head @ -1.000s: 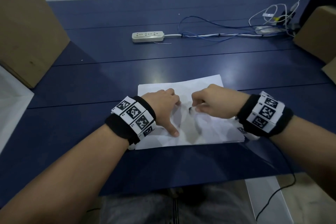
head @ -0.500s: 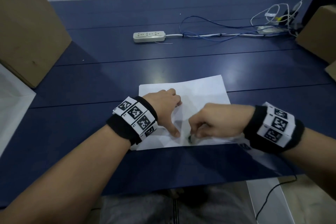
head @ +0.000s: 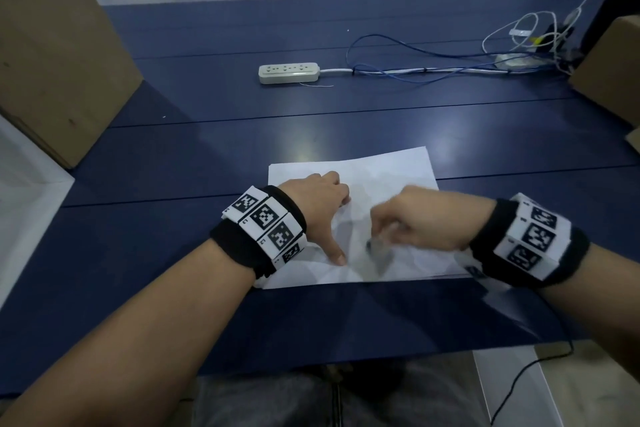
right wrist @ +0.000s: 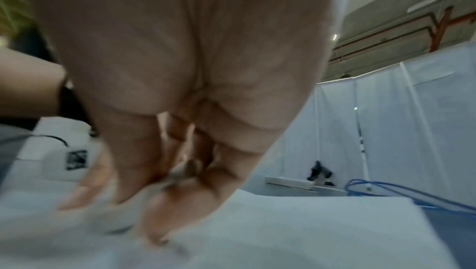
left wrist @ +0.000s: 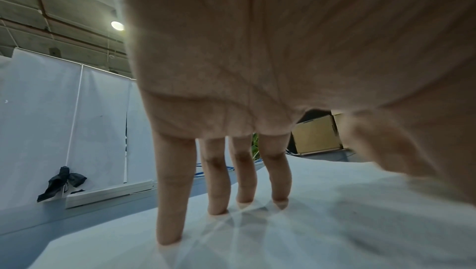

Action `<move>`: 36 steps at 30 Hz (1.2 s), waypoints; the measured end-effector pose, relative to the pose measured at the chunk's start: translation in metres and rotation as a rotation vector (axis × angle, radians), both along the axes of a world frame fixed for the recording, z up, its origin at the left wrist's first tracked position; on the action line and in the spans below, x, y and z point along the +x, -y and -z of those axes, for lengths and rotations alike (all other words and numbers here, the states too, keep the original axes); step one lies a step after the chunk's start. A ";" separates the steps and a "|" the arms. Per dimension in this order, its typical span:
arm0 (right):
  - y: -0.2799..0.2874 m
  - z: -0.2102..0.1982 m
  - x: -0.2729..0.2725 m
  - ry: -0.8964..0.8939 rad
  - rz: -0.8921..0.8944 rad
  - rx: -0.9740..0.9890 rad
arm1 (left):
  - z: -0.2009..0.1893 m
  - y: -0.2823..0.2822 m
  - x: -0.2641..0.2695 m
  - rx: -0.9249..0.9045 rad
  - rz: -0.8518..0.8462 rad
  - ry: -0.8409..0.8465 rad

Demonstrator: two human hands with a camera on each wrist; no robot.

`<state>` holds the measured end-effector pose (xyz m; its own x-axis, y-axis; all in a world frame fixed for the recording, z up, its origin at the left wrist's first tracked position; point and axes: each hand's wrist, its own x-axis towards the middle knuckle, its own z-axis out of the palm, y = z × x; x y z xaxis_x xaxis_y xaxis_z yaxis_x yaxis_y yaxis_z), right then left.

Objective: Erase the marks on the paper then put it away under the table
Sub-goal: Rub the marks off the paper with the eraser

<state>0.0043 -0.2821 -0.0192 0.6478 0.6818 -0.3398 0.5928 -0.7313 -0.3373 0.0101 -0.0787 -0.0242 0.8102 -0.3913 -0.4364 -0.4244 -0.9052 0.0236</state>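
A white sheet of paper lies flat on the blue table in front of me. My left hand presses it down with straight, spread fingers, thumb stretched toward me. My right hand is curled and blurred by motion, and it pinches a small grey eraser whose tip touches the paper's middle, right of the left thumb. The right wrist view shows the fingers bunched round the eraser. I make out no marks on the sheet.
A white power strip and blue and white cables lie at the back of the table. Cardboard boxes stand at the left and right edges. The table's near edge is just above my lap.
My right hand has rubbed the eraser from the sheet's middle toward its near edge and partway back. The left hand has stayed pressed on the paper.
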 end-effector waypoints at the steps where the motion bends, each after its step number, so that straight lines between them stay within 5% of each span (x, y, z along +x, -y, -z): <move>1: 0.002 -0.001 0.008 0.083 0.056 -0.021 | -0.001 0.001 0.000 -0.002 0.001 -0.003; 4: 0.007 0.000 0.019 0.163 0.113 -0.010 | -0.001 0.000 0.000 -0.001 -0.001 -0.004; 9: 0.000 -0.001 -0.019 -0.135 -0.084 0.003 | 0.002 -0.001 0.001 -0.001 -0.009 0.000; 15: 0.001 0.001 0.015 0.193 0.097 -0.068 | -0.001 0.000 0.000 0.006 -0.005 -0.011; 21: 0.001 -0.004 -0.015 -0.141 -0.056 -0.022 | 0.001 0.000 0.001 0.009 -0.004 -0.013; 27: 0.006 0.000 0.017 0.169 0.110 -0.057 | 0.000 0.001 0.001 0.007 -0.002 -0.015; 32: 0.000 -0.002 -0.015 -0.152 -0.098 -0.009 | 0.001 0.001 0.002 0.016 -0.005 -0.009; 36: 0.004 -0.001 0.014 0.104 0.039 -0.038 | 0.000 0.004 0.003 0.028 0.002 -0.016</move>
<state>0.0182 -0.2864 -0.0186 0.7064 0.6437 -0.2944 0.5943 -0.7652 -0.2473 0.0127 -0.0825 -0.0238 0.8023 -0.3809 -0.4596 -0.4264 -0.9045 0.0052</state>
